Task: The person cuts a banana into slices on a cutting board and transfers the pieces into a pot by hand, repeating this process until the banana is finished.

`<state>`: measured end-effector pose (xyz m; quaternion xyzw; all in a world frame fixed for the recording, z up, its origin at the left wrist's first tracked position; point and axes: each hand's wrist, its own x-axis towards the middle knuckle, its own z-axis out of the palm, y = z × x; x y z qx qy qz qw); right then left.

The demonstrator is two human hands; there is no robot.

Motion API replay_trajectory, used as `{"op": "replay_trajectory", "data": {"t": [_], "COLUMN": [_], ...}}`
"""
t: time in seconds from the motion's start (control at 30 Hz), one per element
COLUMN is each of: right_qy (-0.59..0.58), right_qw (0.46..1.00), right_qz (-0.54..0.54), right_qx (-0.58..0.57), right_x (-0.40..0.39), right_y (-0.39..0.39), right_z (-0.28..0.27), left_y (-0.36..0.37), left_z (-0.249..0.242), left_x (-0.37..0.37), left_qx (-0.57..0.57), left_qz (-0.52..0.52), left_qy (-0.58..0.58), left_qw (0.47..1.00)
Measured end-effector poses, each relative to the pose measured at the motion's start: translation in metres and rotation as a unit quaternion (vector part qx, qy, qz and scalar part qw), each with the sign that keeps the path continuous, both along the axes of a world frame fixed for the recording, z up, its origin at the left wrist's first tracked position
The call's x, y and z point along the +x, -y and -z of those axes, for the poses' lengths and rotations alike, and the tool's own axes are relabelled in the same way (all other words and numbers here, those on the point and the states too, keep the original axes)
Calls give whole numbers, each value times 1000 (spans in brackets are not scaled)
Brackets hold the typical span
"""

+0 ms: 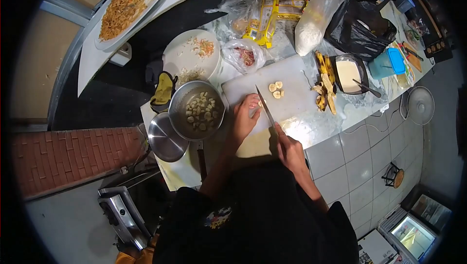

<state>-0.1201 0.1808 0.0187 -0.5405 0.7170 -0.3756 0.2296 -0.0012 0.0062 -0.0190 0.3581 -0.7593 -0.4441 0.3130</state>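
Cutting board point(241, 85): located on the surface point(348, 111). Right hand point(291, 151): clamped on the handle of the knife point(265, 104), blade over the board. Left hand point(245, 117): fingers bent beside the blade, at a pale piece; whether they grip it cannot be told. Banana slices point(276, 95): on the board, right of the blade. Pan point(173, 118) containing cut pieces point(202, 112): left of the board. Banana peels point(326, 85) and bowl of pale batter point(347, 75): right of the board.

We count one knife point(265, 105), one cutting board point(236, 87) and one pot point(175, 116). We also see one blue-lidded container point(382, 65) and one stool point(398, 178).
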Motion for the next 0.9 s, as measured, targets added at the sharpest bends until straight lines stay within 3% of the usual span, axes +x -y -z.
{"op": "replay_trajectory", "data": {"t": [0.23, 0.43, 0.5, 0.63, 0.7, 0.9], "right_qy": [62, 72, 163, 237, 343, 408], "right_qw": [995, 997, 984, 969, 935, 906], "right_qz": [35, 30, 37, 30, 11, 15], "right_qx": [65, -25, 64, 67, 89, 115], "right_x": [-15, -21, -24, -31, -33, -28], "right_y": [4, 3, 2, -2, -3, 1], "right_z": [-11, 15, 4, 22, 23, 12], "left_y": [0, 0, -1, -1, -1, 0], "left_z": [-1, 1, 0, -1, -3, -5], "left_x": [-2, -3, -3, -3, -3, -1], "left_qx": [-30, 13, 0, 3, 7, 7], "left_qz": [-9, -4, -7, -2, -5, -4], "left_qy": [9, -15, -16, -4, -3, -22], "left_qw": [999, 1000, 1000, 1000, 1000, 1000]}}
